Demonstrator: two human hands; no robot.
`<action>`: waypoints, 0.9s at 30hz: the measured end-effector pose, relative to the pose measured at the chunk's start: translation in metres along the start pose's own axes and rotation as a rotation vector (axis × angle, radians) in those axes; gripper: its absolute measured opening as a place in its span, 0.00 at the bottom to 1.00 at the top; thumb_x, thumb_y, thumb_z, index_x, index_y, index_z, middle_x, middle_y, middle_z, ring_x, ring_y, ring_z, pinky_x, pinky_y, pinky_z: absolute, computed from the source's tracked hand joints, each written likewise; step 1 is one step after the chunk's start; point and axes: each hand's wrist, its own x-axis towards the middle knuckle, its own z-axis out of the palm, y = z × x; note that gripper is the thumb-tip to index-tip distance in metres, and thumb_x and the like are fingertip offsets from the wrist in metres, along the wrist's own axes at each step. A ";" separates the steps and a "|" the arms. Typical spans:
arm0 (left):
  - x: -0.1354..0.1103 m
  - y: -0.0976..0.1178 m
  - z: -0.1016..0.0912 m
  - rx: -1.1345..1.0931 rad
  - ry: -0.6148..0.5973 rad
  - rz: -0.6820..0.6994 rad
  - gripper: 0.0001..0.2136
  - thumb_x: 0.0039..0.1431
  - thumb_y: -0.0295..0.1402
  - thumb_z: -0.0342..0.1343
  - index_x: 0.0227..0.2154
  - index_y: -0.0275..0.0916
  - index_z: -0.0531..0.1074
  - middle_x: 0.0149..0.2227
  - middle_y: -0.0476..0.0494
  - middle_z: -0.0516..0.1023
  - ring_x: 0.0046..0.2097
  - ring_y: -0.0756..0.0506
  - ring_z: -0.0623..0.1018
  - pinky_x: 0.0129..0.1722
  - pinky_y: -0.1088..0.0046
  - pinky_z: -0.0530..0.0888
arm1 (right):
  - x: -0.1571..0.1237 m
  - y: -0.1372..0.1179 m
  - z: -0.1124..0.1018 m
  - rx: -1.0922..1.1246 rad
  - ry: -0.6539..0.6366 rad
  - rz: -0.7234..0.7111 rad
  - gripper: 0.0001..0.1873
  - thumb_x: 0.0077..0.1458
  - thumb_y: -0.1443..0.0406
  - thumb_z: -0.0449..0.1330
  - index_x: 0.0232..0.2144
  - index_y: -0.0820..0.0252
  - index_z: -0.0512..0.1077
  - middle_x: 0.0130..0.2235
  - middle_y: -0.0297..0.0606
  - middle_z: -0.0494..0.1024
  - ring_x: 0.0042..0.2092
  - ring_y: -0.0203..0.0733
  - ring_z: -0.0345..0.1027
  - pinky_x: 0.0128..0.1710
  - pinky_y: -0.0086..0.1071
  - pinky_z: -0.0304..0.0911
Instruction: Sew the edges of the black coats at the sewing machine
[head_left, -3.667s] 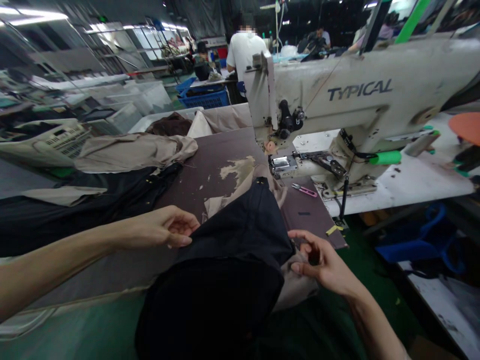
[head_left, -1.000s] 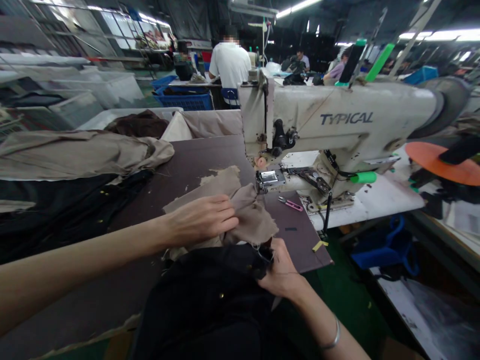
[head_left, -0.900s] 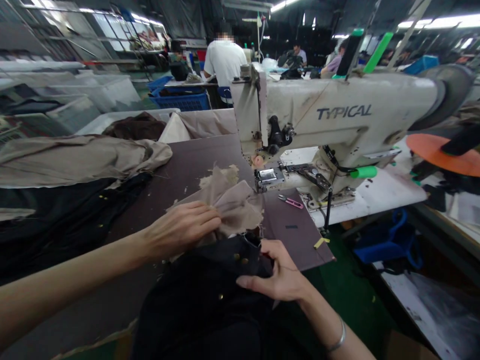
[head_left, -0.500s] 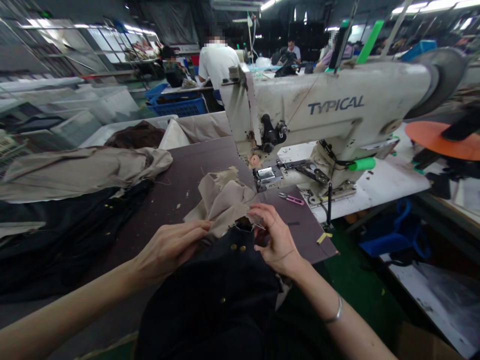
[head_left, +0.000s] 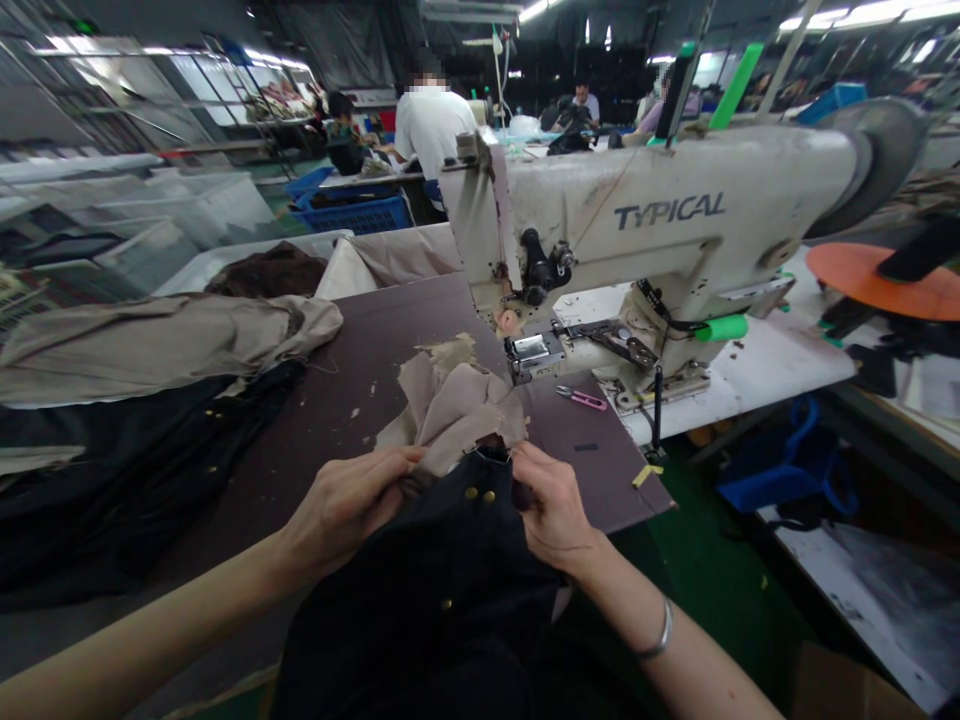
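Thread snips point(head_left: 581, 400) on the worktable point(head_left: 337, 350), just before the sewing machine point(head_left: 645, 220)

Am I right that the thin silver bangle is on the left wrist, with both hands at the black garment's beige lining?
No: the head view shows the thin silver bangle on the right wrist; the left hand and right hand are at the black garment's beige lining.

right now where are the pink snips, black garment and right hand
pink snips point(head_left: 589, 401), head view, on the handle
black garment point(head_left: 405, 620), head view, on its front
right hand point(head_left: 551, 505), head view, on the middle of the hand
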 end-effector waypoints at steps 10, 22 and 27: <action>0.011 0.007 0.009 -0.056 -0.006 0.098 0.08 0.65 0.25 0.43 0.36 0.38 0.68 0.30 0.43 0.75 0.30 0.48 0.76 0.28 0.75 0.70 | 0.017 0.013 0.014 -0.094 -0.141 -0.067 0.15 0.63 0.63 0.53 0.23 0.60 0.66 0.30 0.38 0.71 0.32 0.36 0.66 0.35 0.28 0.63; -0.013 0.005 -0.010 -0.049 -0.052 0.048 0.12 0.63 0.22 0.51 0.48 0.39 0.69 0.49 0.42 0.79 0.53 0.44 0.78 0.52 0.70 0.77 | -0.031 -0.006 -0.020 -0.052 0.006 0.130 0.14 0.55 0.71 0.59 0.44 0.60 0.76 0.37 0.40 0.76 0.39 0.36 0.71 0.41 0.29 0.69; -0.011 0.008 -0.009 0.005 -0.045 0.107 0.10 0.63 0.23 0.52 0.46 0.38 0.69 0.49 0.40 0.78 0.54 0.43 0.77 0.51 0.68 0.77 | -0.009 -0.014 -0.022 0.202 -0.099 0.268 0.25 0.48 0.67 0.66 0.51 0.59 0.72 0.50 0.42 0.74 0.52 0.42 0.68 0.55 0.35 0.63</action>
